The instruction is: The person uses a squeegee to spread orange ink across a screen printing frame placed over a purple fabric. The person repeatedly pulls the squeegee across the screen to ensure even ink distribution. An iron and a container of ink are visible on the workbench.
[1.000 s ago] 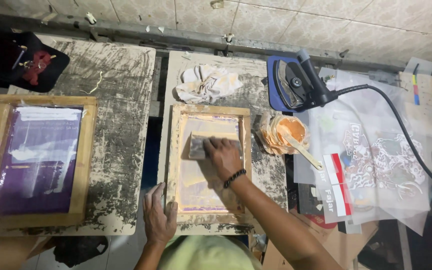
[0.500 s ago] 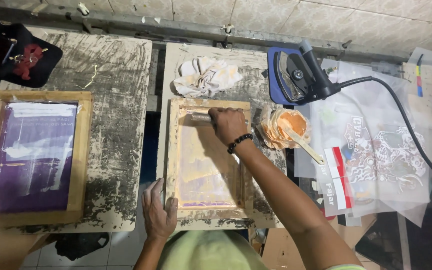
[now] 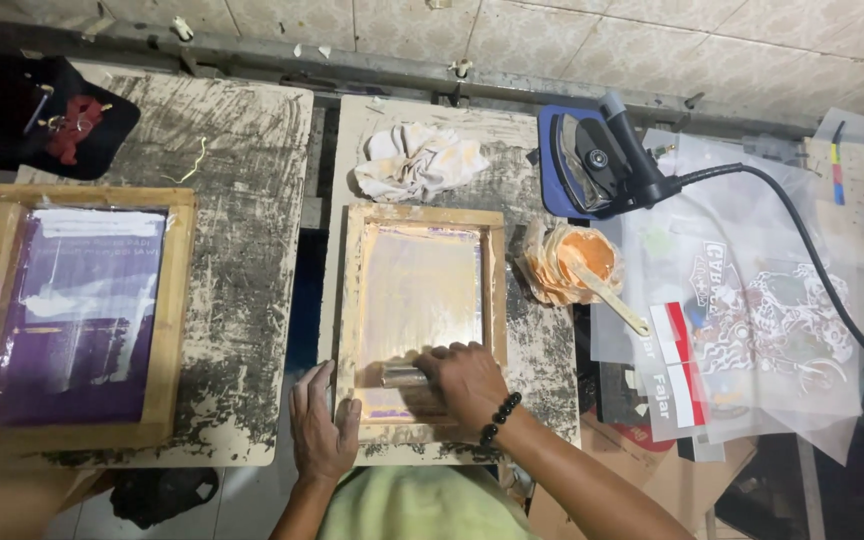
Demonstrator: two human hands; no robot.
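Nearest the person, the left hand (image 3: 322, 425) lies flat with fingers together on the near left corner of the wooden screen frame (image 3: 350, 300), pressing it down onto the counter (image 3: 542, 400). Just to its right, the right hand (image 3: 467, 375) (a dark bead bracelet on its wrist) is closed around the squeegee (image 3: 404, 376), which lies crosswise on the mesh at the near end of the frame, sticking out leftward from the fist. Beyond both hands, the pale mesh runs to the frame's far edge. Past that, a crumpled stained rag (image 3: 417, 160) sits on the counter. Right of the right hand and farther off is an open tub of orange ink (image 3: 577, 255) with a flat stick (image 3: 612, 295) leaning in it, then a dark iron (image 3: 602, 155) on a blue pad. Far to the left of the left hand, a second frame with a purple screen (image 3: 72, 315) rests on another paint-streaked counter (image 3: 242, 200).
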